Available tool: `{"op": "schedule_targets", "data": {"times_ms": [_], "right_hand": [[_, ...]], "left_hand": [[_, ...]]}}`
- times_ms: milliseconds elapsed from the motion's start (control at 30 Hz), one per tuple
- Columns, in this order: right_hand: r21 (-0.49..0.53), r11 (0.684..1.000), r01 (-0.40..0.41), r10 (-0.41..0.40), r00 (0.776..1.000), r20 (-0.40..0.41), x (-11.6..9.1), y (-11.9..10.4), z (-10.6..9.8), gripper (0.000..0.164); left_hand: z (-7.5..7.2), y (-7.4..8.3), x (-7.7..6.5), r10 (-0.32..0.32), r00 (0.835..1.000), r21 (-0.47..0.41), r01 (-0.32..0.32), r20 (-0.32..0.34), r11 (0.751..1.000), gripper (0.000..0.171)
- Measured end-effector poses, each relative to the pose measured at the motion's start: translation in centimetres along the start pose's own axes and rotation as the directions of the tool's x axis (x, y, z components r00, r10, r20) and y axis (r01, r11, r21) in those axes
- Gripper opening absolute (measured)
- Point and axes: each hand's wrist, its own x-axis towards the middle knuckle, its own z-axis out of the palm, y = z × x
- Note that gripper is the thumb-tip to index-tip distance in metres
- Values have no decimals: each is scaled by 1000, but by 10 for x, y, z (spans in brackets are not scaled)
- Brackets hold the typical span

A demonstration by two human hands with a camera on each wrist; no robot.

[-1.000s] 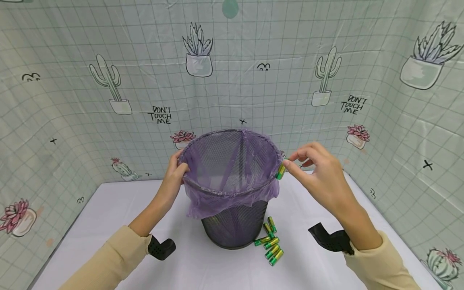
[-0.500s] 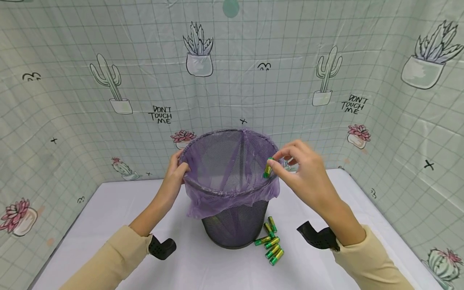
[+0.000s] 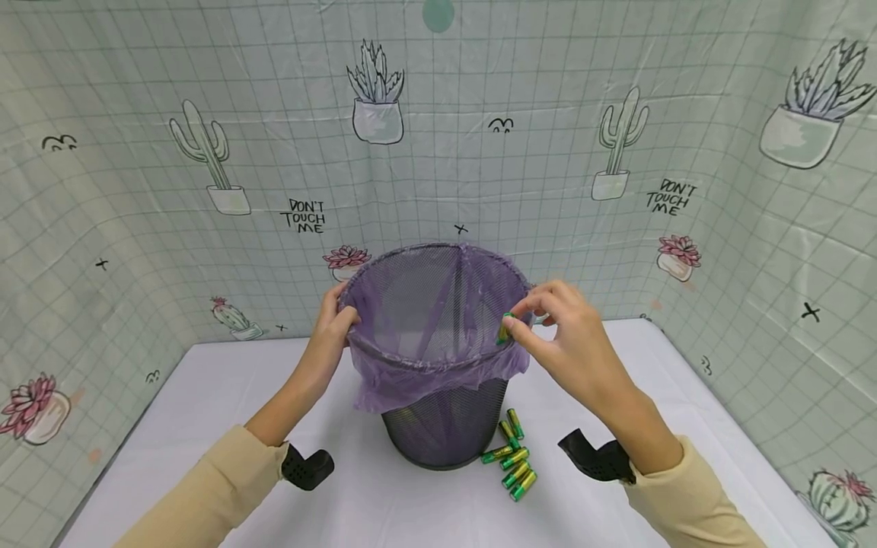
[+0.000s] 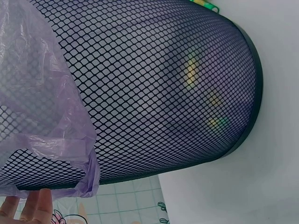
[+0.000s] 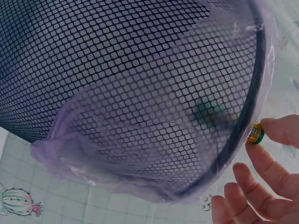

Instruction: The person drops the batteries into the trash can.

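Observation:
A black mesh wastebasket [image 3: 445, 434] stands upright, lined with a thin purple bag [image 3: 404, 388] folded over its rim. My left hand [image 3: 333, 323] grips the rim and bag at the left side, thumb toward the inside. At the right rim, my right hand [image 3: 565, 327] pinches a green and yellow battery [image 3: 505, 329] between thumb and fingertips. The battery's lower end dips inside the opening; in the right wrist view its near end [image 5: 255, 134] shows just past the rim. Through the mesh, the left wrist view shows blurred yellow-green batteries [image 4: 191, 72] low in the wastebasket.
Several loose green and yellow batteries [image 3: 515, 459] lie on the white tabletop [image 3: 288, 525], right beside the wastebasket's base. A pale gridded curtain [image 3: 438, 183] printed with cacti surrounds the table. Black devices [image 3: 599, 459] are strapped at both wrists.
My right hand has carried the battery leftward from outside the rim to over the opening, then lowered it slightly. The left hand keeps its place on the rim.

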Motion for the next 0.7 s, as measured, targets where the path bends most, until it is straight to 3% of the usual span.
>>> {"op": "schedule_targets", "data": {"times_ms": [700], "right_hand": [[-43,999,-3,4,1000,12,-6,7,-1,14]], "left_hand": [[-1,0,2,7,1000,-3,-7,7,1000,67]]}}
